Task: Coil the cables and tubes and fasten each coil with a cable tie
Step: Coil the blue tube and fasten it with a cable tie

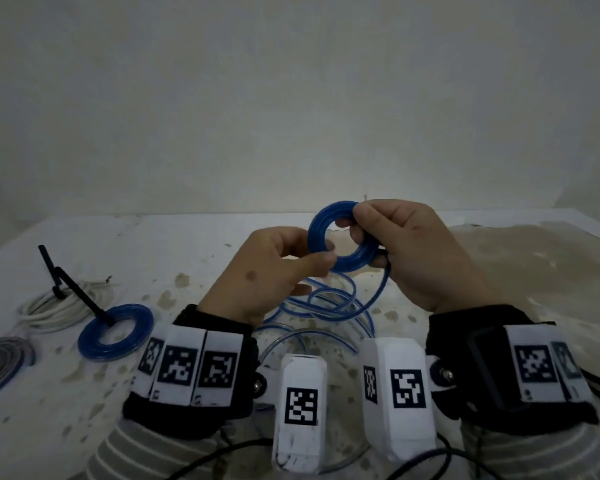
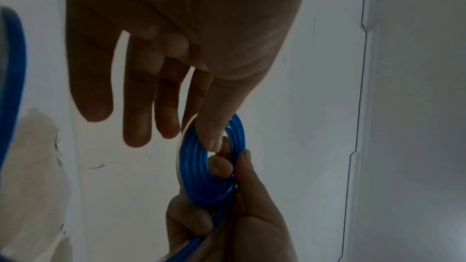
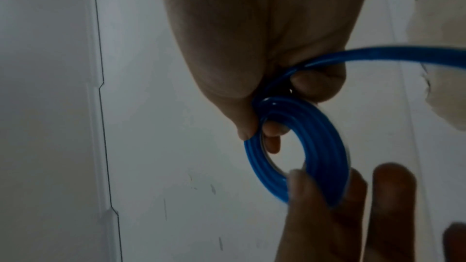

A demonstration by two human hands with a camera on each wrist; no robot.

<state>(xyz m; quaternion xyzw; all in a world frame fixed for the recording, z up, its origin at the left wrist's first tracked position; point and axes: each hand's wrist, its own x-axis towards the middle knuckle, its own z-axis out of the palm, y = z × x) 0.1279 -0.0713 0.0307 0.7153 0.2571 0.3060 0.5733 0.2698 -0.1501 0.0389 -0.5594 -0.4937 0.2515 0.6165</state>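
A small flat coil of blue tube (image 1: 340, 237) is held upright above the table between both hands. My left hand (image 1: 323, 261) pinches its lower left rim between thumb and forefinger, while the other fingers (image 2: 136, 123) stay straight. My right hand (image 1: 361, 220) grips the coil's right side, with fingertips showing through the hole. The uncoiled rest of the tube (image 1: 347, 306) runs out under the right hand and lies in loose loops on the table. In the right wrist view the coil (image 3: 315, 156) shows several turns, and the free tube (image 3: 403, 55) leaves to the right.
On the stained white table (image 1: 222, 244), at the left, lie a blue coil (image 1: 115, 332) and a white cable coil (image 1: 56, 306), each with a black cable tie sticking up. A grey coil (image 1: 0, 362) sits at the far left edge. A wall stands behind the table.
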